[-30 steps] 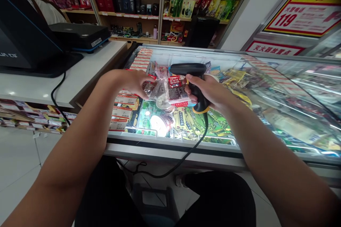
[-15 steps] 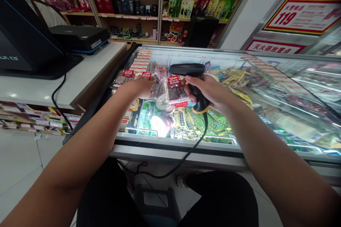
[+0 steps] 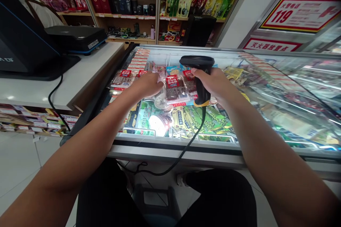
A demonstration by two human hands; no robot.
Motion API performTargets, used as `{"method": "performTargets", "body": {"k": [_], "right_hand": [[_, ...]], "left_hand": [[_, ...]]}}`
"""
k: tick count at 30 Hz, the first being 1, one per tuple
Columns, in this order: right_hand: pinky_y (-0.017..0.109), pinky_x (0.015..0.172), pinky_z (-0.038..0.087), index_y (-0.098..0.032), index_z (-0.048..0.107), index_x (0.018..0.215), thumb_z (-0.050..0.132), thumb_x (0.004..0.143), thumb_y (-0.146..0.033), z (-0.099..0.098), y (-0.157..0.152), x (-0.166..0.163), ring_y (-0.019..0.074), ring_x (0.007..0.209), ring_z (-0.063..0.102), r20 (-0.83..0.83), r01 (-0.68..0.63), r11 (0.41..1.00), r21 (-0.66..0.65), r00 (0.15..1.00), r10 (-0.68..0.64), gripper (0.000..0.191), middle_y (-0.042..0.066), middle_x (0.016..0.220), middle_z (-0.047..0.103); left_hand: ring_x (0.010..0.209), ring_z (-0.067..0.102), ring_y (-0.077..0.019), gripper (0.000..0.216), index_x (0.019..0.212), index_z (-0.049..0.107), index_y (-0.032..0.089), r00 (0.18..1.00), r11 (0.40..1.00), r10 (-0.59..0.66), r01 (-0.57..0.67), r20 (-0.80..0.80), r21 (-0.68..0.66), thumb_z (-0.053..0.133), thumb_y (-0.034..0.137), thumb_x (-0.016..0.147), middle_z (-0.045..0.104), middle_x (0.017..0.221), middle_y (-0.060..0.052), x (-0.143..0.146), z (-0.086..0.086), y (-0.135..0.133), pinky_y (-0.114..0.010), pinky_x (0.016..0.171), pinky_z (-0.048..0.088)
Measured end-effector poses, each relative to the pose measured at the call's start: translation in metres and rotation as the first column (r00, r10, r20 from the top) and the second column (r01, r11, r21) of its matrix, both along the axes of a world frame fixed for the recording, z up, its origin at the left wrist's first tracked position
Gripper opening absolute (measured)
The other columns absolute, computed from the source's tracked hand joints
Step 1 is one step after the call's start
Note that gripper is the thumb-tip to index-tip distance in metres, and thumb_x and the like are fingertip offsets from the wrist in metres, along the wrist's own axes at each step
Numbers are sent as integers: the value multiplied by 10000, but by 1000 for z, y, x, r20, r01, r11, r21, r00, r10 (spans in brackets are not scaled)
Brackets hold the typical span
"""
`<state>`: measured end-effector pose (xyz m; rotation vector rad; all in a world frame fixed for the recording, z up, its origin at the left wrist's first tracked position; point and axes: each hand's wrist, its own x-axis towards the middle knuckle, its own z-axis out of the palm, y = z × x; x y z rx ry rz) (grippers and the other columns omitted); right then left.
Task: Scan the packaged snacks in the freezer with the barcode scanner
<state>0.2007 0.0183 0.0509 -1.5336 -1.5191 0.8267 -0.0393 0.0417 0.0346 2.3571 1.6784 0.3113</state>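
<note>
A glass-topped freezer filled with packaged goods is seen ahead, with a white counter at its left, on which a black monitor is set. A black scanner is gripped in the right hand, fingers wrapped round the handle, its cable hung over the freezer edge. A clear packet is pinched at its left end by the left hand and held just above the glass, just beside the scanner.
</note>
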Motion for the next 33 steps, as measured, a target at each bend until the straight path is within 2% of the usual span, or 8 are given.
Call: {"method": "performTargets", "body": {"k": [4,9,12,15,21,24,28,33], "right_hand": [[344,520,459,-195,669,961,736,848,-546,1,-2,2,219,647,554,79,-62,998,-22,995,63,376,57,665,512],[355,536,459,-190,664,1036,733,846,-555,3,-6,-2,229,667,545,110,-71,997,-34,991,74,417,53,670,507],[360,542,464,-190,664,1050,723,849,-567,2,-5,-2,234,675,553,112,-70,997,-36,991,74,431,55,683,516],[356,551,472,-196,668,1044,715,854,-570,1,-5,-1,236,694,570,106,-77,997,-32,991,80,422,58,702,534],[338,556,490,-190,656,938,691,883,-525,7,-10,-6,213,684,604,30,-89,996,-19,995,90,341,73,757,602],[332,531,486,-200,598,830,652,911,-488,9,-14,-9,188,620,593,-97,-215,973,-79,974,207,304,76,748,614],[327,492,461,-213,554,830,646,921,-490,7,-16,-9,172,541,562,-121,-387,913,-126,920,373,306,51,677,597],[325,493,459,-217,543,838,647,928,-499,3,-16,-9,175,535,569,-72,-399,902,-164,917,392,314,53,668,613]], "left_hand": [[986,664,-317,481,1253,586,137,978,996,67,-52,200,-77,633,445,887,684,1208,-186,7,-9,0,-371,712,478],[869,646,-230,324,1086,577,147,870,990,140,-112,473,-85,740,196,810,688,1048,-127,13,-12,5,-309,661,420],[857,656,-210,328,1109,587,137,684,968,240,-111,689,-227,725,125,812,693,1018,-118,18,-7,3,-303,670,428],[796,679,-183,423,1207,553,127,462,942,305,-21,833,-334,708,73,817,715,960,-101,24,-4,0,-284,642,425],[549,523,-52,227,1019,643,123,66,948,314,31,947,-316,648,8,824,648,751,-7,19,-9,13,-207,533,352],[532,496,-40,159,937,660,118,-120,964,266,8,956,-267,609,4,838,635,710,-3,4,-8,28,-183,510,354],[496,472,-62,166,928,657,144,-187,964,228,-98,956,-249,594,28,829,617,648,8,-12,-4,41,-197,470,359],[594,535,-109,167,951,659,168,-156,953,235,-159,959,-259,595,86,820,682,766,-38,-18,-3,46,-249,542,437]]}}
